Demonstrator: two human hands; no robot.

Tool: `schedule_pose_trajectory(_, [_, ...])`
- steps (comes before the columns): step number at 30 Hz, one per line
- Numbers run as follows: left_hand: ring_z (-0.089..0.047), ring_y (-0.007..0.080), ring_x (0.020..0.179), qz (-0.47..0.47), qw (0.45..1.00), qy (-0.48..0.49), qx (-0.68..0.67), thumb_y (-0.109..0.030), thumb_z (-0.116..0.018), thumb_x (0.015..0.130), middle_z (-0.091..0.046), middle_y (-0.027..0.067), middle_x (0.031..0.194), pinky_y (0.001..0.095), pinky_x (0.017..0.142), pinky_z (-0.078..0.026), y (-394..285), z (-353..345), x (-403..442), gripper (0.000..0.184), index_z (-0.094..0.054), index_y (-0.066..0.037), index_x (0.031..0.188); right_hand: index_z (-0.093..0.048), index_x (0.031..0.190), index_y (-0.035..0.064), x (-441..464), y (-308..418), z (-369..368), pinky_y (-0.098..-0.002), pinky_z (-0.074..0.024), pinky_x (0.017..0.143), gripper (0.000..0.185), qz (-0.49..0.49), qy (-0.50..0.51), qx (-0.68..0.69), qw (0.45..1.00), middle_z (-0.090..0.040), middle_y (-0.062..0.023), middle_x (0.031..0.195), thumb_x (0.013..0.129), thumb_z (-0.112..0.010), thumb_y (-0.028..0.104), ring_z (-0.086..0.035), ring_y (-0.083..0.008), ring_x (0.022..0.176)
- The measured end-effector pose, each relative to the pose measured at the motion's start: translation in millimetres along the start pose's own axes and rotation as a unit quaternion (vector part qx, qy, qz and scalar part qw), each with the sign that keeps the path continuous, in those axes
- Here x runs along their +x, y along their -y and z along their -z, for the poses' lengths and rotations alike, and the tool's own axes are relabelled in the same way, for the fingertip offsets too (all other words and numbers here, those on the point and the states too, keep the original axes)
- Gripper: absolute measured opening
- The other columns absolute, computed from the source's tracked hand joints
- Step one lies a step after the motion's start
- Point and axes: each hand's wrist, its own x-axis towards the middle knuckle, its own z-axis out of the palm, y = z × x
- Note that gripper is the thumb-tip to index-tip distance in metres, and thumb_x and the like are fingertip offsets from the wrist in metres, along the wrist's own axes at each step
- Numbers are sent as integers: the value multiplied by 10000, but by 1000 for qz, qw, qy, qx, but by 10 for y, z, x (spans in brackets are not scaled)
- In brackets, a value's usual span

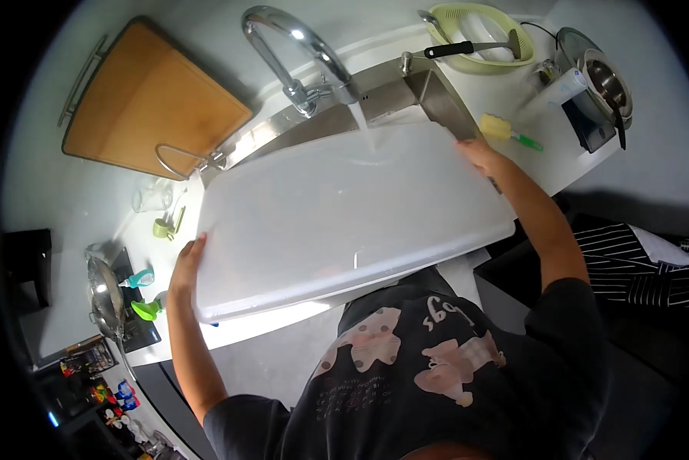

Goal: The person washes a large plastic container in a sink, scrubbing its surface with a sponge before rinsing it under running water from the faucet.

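Note:
A large, cloudy white plastic lid [344,215] lies tilted across the sink, its near edge reaching toward my shirt. My left hand [187,264] is closed on its left edge, the fingers partly hidden under it. At the far right corner, my right hand [481,156] grips the rim. Water runs from the chrome faucet [298,57] onto the lid's far part and spreads there. Most of the steel sink [452,100] is hidden beneath the lid.
A wooden cutting board [152,100] leans at the back left. On the right stand a green basket [444,15] with utensils, a yellow sponge brush [498,128] and stacked pots [609,84]. A green scoop [164,228] and a wok [105,295] are on the left.

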Motion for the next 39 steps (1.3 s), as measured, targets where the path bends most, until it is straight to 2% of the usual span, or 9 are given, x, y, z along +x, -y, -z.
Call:
schedule_pose_trajectory(8, [-527, 172, 826, 24, 982, -174, 74, -465, -471, 836, -576, 93, 913, 273, 761, -398, -229, 100, -875, 559, -537, 36, 1073, -498, 1174, 38, 576, 435, -936, -353, -399, 882, 486, 86, 33, -86, 992, -529, -110, 1164, 839, -540, 388, -501, -224, 1053])
schedule_pose_trajectory(10, [-534, 155, 795, 19, 976, -212, 49, -455, -502, 830, -577, 82, 889, 263, 713, -417, -52, 110, -958, 529, -549, 18, 1062, -493, 1178, 33, 792, 463, -1192, -353, -391, 893, 504, 110, 65, -84, 988, -532, -117, 1165, 830, -548, 392, -497, -235, 1070])
schedule_pose_trajectory(16, [-564, 161, 731, -1, 949, -269, -166, -433, -567, 807, -579, 92, 836, 258, 633, -462, 216, -243, -1203, 539, -501, 26, 1082, -398, 1269, 62, 673, 744, -1676, -387, -391, 909, 647, 208, -72, -205, 954, -485, -163, 1215, 809, -492, 507, -479, -308, 1106])
schedule_pose_trajectory(21, [-575, 183, 703, -34, 927, -232, -292, -396, -560, 817, -571, 113, 800, 280, 606, -488, 474, -504, -1282, 476, -500, 27, 1027, -246, 1361, 91, 180, 808, -1852, -439, -188, 1042, 770, 291, -14, -413, 863, -220, -153, 1412, 814, -354, 622, -200, -304, 1307])
schedule_pose_trajectory(23, [-586, 224, 812, -8, 928, -184, -325, -389, -524, 834, -575, 113, 921, 321, 712, -500, 535, -567, -1260, 482, -473, -7, 1124, -222, 1374, 99, 0, 751, -2060, -461, -88, 1064, 786, 345, 115, -379, 851, -148, -146, 1436, 815, -322, 643, -88, -302, 1335])
schedule_pose_trajectory(30, [-585, 212, 761, -7, 932, -211, -296, -398, -524, 836, -571, 110, 879, 311, 640, -505, 240, -864, -1119, 456, -488, -21, 1088, -228, 1371, 124, -455, 605, -2223, -479, -113, 1056, 773, 530, 265, -297, 749, -114, -207, 1426, 816, -296, 658, -88, -316, 1334])
schedule_pose_trajectory(33, [-568, 201, 681, -24, 923, -224, -312, -412, -580, 790, -556, 118, 791, 286, 566, -484, 105, -889, -1157, 530, -464, 35, 1051, -255, 1366, 126, 176, 460, -1835, -472, -170, 1046, 711, 319, 119, -413, 845, -166, -167, 1425, 843, -314, 603, -176, -310, 1312])
schedule_pose_trajectory(35, [-566, 194, 690, -17, 926, -219, -306, -409, -578, 793, -556, 112, 799, 281, 574, -481, 165, -798, -1164, 528, -463, 30, 1063, -308, 1341, 97, 656, 180, -1488, -459, -202, 1039, 708, 271, 26, -383, 883, -219, -151, 1415, 841, -326, 597, -226, -310, 1294])
schedule_pose_trajectory(39, [-554, 166, 739, -17, 931, -204, -304, -371, -556, 826, -551, 91, 845, 263, 621, -464, 323, -659, -1088, 490, -450, 16, 1106, -346, 1320, 91, 1056, -41, -1069, -429, -249, 1016, 655, 150, 77, -258, 951, -337, -140, 1359, 842, -425, 531, -307, -292, 1255])
